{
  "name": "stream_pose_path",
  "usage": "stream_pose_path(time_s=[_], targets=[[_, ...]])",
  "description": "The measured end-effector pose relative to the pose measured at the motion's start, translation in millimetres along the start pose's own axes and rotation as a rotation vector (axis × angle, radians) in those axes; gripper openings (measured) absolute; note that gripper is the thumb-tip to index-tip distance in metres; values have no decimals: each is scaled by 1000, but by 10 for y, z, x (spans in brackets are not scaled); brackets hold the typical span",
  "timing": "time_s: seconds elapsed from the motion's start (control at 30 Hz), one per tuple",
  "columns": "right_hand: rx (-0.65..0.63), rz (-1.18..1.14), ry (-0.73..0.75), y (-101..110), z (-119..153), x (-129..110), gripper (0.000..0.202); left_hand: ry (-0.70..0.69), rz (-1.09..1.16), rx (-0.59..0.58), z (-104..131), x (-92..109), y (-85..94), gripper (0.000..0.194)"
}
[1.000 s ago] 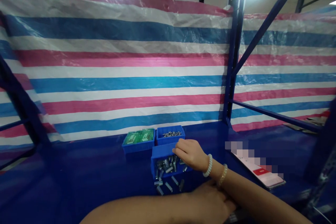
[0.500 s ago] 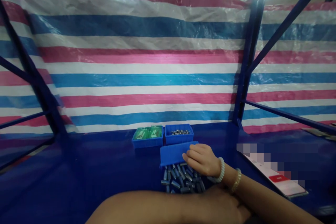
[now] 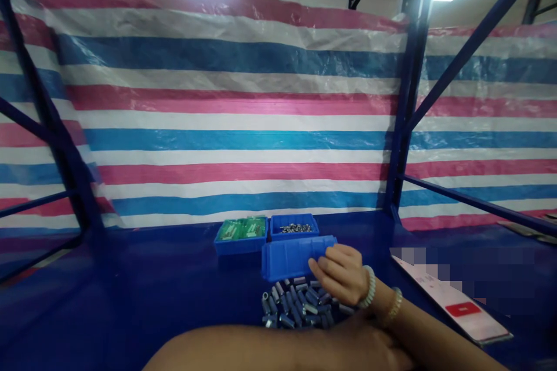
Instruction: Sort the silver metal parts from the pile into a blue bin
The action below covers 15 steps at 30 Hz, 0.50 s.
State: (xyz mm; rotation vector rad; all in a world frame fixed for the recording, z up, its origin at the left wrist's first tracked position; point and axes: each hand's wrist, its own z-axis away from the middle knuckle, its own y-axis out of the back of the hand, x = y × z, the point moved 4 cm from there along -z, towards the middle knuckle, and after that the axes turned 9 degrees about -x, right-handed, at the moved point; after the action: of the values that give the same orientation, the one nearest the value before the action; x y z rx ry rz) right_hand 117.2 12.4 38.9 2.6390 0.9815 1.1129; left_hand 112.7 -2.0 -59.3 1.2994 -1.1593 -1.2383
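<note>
My right hand, wearing two bracelets, has its fingers curled at the right end of a blue plastic bin. The bin is tipped, with its ribbed outer side towards me. Just in front of it lies a loose heap of short metal cylinders, some with hollow ends. Crossing low from the left, my left arm leads to my left hand, which lies close to the right forearm; its fingers are hidden. Part of the heap is covered by my right hand and left arm.
Behind the tipped bin stand a blue bin of green packets and another blue bin with small shiny metal parts. A phone lies on the blue table at right. Blue rack posts and striped sheeting enclose the back.
The tipped bin has turned slightly, showing more of its ribbed side, and my right hand has moved a little with it. More of the cylinder heap shows. The camera view has shifted slightly.
</note>
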Motion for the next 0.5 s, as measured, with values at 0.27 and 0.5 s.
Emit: stream_pose_path(time_s=[0.27,0.5], targets=[[-707,16,-774,-303,464,1498,19,-28,77,-48,118,16,119,43],[-1160,-262,-876,-918,1239,1924,22,84,143,-84,120,116,149,46]])
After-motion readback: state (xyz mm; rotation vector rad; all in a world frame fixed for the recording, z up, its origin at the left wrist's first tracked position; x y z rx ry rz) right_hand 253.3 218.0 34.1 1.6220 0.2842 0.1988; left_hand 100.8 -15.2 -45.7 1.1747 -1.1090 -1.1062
